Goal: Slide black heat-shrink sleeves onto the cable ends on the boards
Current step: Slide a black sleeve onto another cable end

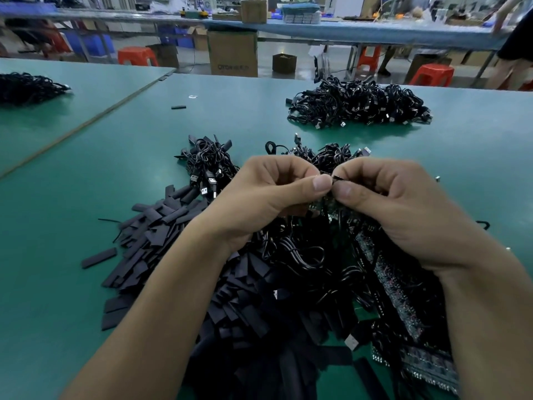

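My left hand [268, 192] and my right hand [386, 203] meet above the middle of the table, thumbs and forefingers pinching together. A short black heat-shrink sleeve [337, 178] shows between the fingertips. Just under the thumbs, a small green board [323, 205] peeks out, mostly hidden by my fingers. Which hand has the sleeve and which the board is unclear. A heap of flat black sleeves [161, 232] lies to the left and below. Black cables with boards [398, 284] pile up under my right wrist.
A green table [86, 174] carries a bundle of USB cables [207, 166] beyond my left hand, a big cable heap [357, 102] at the far right and another heap [26, 86] at far left. Boxes, red stools and a person stand behind.
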Tool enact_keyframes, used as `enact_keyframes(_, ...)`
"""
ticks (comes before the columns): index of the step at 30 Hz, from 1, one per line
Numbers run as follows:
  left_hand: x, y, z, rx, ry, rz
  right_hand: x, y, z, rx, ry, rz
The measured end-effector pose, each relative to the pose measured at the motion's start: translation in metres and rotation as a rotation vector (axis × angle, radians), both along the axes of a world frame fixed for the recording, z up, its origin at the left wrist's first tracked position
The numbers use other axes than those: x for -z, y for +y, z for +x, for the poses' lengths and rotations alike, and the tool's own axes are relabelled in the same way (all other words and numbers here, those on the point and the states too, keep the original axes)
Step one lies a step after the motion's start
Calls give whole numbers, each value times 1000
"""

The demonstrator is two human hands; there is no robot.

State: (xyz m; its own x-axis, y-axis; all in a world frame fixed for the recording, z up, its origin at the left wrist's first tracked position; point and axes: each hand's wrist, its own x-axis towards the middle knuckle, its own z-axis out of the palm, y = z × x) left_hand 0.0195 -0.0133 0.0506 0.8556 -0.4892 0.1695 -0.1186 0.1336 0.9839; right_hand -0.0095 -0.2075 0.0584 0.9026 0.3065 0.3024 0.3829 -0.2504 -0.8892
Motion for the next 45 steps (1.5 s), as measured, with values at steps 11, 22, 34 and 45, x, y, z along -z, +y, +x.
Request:
enact_keyframes(11, 3, -4, -1, 156, 216, -165, -5, 4, -5, -76, 41, 68)
enact_keyframes(22, -15, 14, 10, -674, 50, -296, 8, -18, 4, 838, 125, -376)
enact_keyframes(34, -29, 19, -2, -1115, -556, 184, 2, 65, -15, 444, -229, -726)
enact_keyframes(45, -26, 15, -3, -1094, -624, 255, 37, 129, -3, 111, -84, -966)
